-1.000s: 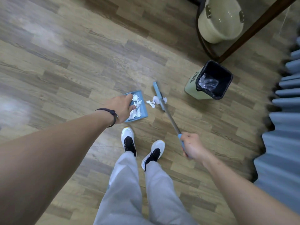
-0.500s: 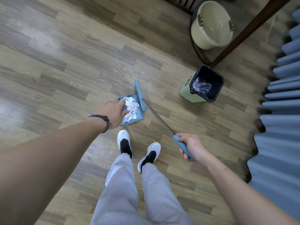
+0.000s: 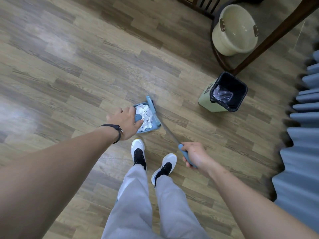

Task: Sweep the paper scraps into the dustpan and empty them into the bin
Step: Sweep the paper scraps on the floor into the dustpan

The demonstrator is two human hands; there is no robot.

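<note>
Paper scraps (image 3: pixel 144 116): all now in dustpan (image 3: pixel 156 125); a second ago some lay outside on floor. Broom head (image 3: pixel 151 109) moved to pan mouth. Our left hand (image 3: pixel 126 122) clamped on pan handle, right hand (image 3: pixel 195 155) on broom grip. We judge sweeping done; bin (image 3: pixel 227 92) next, well apart.

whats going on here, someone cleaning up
Yes. A person is sweeping paper scraps off a wood floor. The left hand holds the blue dustpan flat on the floor by its handle, and the right hand grips a long-handled broom whose head sits against the pan's open edge. The scraps look to be in the pan. The lined bin stands to the right, not yet used.
</note>
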